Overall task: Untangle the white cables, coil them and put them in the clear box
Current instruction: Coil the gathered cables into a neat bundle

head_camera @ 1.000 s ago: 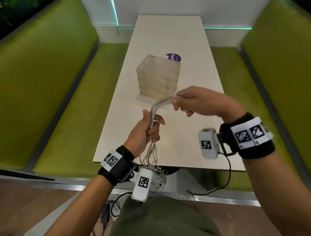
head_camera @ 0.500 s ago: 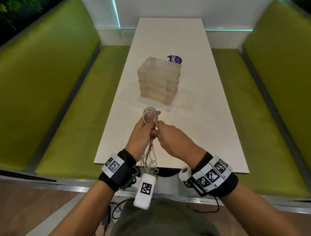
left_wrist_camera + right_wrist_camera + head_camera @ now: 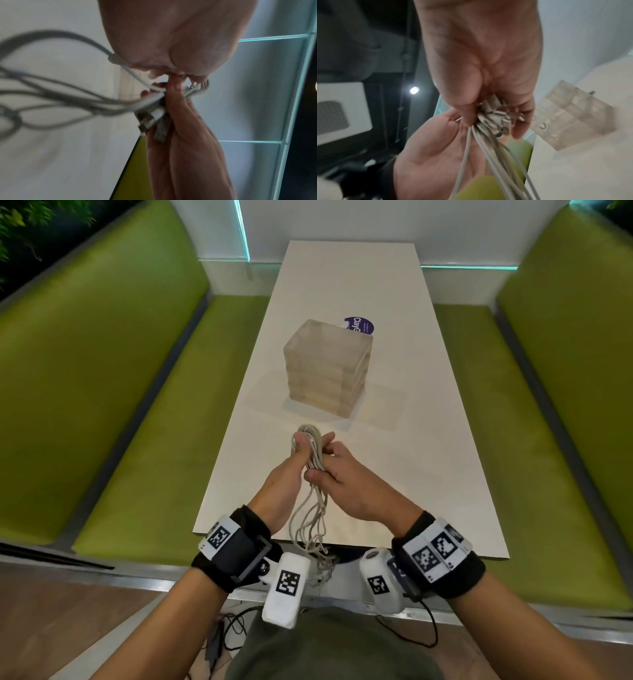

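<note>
A bundle of white cables (image 3: pixel 313 448) is held upright over the near part of the white table (image 3: pixel 428 474). My left hand (image 3: pixel 301 446) grips it, with the thumb through the looped top. My right hand (image 3: pixel 320 470) pinches the same bundle from the right, just below the loop. Slack loops (image 3: pixel 308 525) hang down past the table's front edge. In the right wrist view my right hand (image 3: pixel 488 119) holds the metal plug ends (image 3: pixel 498 117) against my left palm (image 3: pixel 433 148). The plugs (image 3: pixel 150 119) also show in the left wrist view. The clear box (image 3: pixel 327 368) stands beyond the hands, apart from them.
A purple round sticker (image 3: pixel 359 325) lies behind the box. Green bench seats (image 3: pixel 154 440) run along both sides of the table. A white wall (image 3: pixel 342 227) closes the far end. Dark wires (image 3: pixel 236 628) lie on the floor near my legs.
My right hand, which held the cables stretched out to the right, has come back to the left hand. The cables now lie doubled in a loop over my left thumb.
</note>
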A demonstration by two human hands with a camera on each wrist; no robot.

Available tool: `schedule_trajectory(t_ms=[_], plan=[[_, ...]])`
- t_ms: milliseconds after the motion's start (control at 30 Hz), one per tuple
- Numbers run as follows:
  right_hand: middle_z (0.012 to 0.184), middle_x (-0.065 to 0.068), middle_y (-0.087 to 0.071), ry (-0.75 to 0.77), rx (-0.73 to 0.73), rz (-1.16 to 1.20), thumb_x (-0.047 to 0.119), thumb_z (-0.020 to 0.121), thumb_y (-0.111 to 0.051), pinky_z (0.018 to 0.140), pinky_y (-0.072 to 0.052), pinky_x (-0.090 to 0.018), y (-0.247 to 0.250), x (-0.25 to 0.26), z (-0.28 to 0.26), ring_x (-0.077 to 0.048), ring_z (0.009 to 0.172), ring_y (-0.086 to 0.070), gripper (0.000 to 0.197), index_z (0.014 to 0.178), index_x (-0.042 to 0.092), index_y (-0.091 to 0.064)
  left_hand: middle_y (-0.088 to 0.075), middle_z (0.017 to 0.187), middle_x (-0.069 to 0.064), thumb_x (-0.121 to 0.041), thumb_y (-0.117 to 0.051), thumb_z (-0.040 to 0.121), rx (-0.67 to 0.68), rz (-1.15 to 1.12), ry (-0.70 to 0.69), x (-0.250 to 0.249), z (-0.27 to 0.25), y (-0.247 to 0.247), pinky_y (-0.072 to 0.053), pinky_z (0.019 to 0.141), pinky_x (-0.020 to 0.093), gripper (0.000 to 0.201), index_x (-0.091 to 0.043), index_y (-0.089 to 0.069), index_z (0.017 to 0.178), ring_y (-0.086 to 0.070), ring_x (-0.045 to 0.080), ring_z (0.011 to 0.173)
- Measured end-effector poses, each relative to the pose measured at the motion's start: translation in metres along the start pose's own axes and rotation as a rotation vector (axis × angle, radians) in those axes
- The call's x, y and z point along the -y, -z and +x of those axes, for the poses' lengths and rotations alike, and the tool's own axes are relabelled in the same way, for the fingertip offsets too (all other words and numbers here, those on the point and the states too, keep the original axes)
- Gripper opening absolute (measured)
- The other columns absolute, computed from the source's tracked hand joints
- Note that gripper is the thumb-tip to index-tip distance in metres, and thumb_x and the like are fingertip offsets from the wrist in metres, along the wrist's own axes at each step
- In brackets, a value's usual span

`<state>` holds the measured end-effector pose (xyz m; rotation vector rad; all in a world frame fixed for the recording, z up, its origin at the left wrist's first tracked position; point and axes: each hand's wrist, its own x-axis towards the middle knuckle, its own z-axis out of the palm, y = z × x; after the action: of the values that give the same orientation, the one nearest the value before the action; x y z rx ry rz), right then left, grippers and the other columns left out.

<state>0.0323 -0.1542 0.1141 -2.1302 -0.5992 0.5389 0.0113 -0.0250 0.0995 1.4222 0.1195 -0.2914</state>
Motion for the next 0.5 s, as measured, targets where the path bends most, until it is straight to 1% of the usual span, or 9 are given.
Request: schedule_trajectory(t_ms=[33, 67, 100, 133, 200, 267, 367, 433, 500], plan=[[0.106, 0.002, -0.054, 0.030, 0.050, 0.045, 0.028, 0.101, -0.039, 0.081, -0.041, -0.022, 0.003, -0.001, -0.001, -0.009, 0.091, -0.055, 0.019, 0.103, 0.020, -0.057, -0.060, 0.127, -0.014, -0.075, -0.037, 0.078, 0.019, 0.012, -0.048, -0.003, 0.001, 0.003, -0.043, 0.090, 0.021, 0.065, -0.034, -0.058, 0.125, -0.059, -0.003, 0.103], [0.101, 0.005, -0.062, 0.061, 0.109, 0.065, 0.027, 0.101, -0.039, 0.076, -0.041, -0.018, 0.004, -0.002, -0.002, -0.001, 0.085, -0.057, 0.018, 0.098, 0.022, -0.056, -0.060, 0.127, -0.011, -0.075, -0.049, 0.074, 0.029, 0.000, -0.102, -0.007, 0.002, 0.007, -0.046, 0.079, 0.020, 0.067, -0.035, -0.054, 0.128, -0.053, -0.008, 0.081], [0.095, 0.008, -0.066, 0.087, 0.166, 0.085, 0.026, 0.102, -0.040, 0.071, -0.041, -0.014, 0.003, -0.002, -0.003, 0.004, 0.079, -0.058, 0.017, 0.096, 0.022, -0.055, -0.063, 0.124, -0.006, -0.066, -0.060, 0.074, 0.028, -0.046, -0.148, -0.011, 0.003, 0.009, -0.047, 0.076, 0.021, 0.066, -0.034, -0.049, 0.131, -0.067, 0.008, 0.085], [0.091, 0.008, -0.067, 0.106, 0.210, 0.108, 0.024, 0.101, -0.041, 0.069, -0.041, -0.014, 0.001, -0.004, -0.004, 0.005, 0.075, -0.058, 0.015, 0.096, 0.020, -0.055, -0.069, 0.114, -0.001, -0.052, -0.065, 0.078, 0.029, -0.087, -0.197, -0.015, 0.005, 0.011, -0.048, 0.083, 0.023, 0.062, -0.032, -0.046, 0.133, -0.062, 0.028, 0.100], [0.086, 0.002, -0.065, 0.118, 0.234, 0.175, 0.021, 0.101, -0.043, 0.070, -0.044, -0.024, -0.004, -0.008, -0.004, -0.007, 0.079, -0.060, 0.013, 0.097, 0.016, -0.054, -0.066, 0.067, -0.001, -0.034, -0.057, 0.087, 0.036, -0.094, -0.265, -0.021, 0.005, 0.009, -0.047, 0.094, 0.032, 0.040, -0.027, -0.054, 0.126, -0.070, 0.021, 0.078], [0.086, -0.006, -0.062, 0.103, 0.248, 0.200, 0.024, 0.100, -0.044, 0.077, -0.045, -0.034, -0.005, -0.011, -0.003, -0.021, 0.086, -0.057, 0.020, 0.096, 0.010, -0.058, -0.040, 0.044, -0.004, -0.032, -0.046, 0.095, 0.010, -0.068, -0.277, -0.025, 0.004, 0.002, -0.051, 0.076, 0.033, 0.028, -0.016, -0.067, 0.105, -0.052, 0.014, 0.045], [0.082, 0.001, -0.059, 0.065, 0.297, 0.218, 0.028, 0.099, -0.046, 0.078, -0.044, -0.030, -0.008, -0.014, -0.002, -0.014, 0.081, -0.052, 0.025, 0.086, 0.014, -0.062, -0.028, 0.038, -0.005, -0.038, -0.043, 0.093, -0.006, -0.118, -0.237, -0.026, 0.001, -0.006, -0.044, 0.053, 0.029, 0.038, -0.008, -0.065, 0.085, -0.027, 0.011, 0.032], [0.083, 0.005, -0.059, 0.073, 0.331, 0.279, 0.024, 0.098, -0.047, 0.080, -0.045, -0.025, -0.009, -0.015, 0.000, -0.003, 0.082, -0.055, 0.020, 0.085, 0.018, -0.060, -0.028, 0.037, -0.005, -0.043, -0.045, 0.088, -0.004, -0.126, -0.247, -0.027, -0.001, -0.011, -0.040, 0.049, 0.027, 0.040, -0.008, -0.063, 0.082, -0.023, 0.010, 0.031], [0.092, 0.006, -0.064, 0.110, 0.327, 0.330, 0.019, 0.099, -0.047, 0.083, -0.043, -0.016, -0.009, -0.015, 0.000, 0.004, 0.087, -0.059, 0.019, 0.093, 0.013, -0.064, -0.034, 0.040, -0.004, -0.044, -0.045, 0.088, -0.032, -0.110, -0.293, -0.030, -0.002, -0.012, -0.042, 0.053, 0.030, 0.041, -0.008, -0.064, 0.089, -0.031, 0.011, 0.034]])
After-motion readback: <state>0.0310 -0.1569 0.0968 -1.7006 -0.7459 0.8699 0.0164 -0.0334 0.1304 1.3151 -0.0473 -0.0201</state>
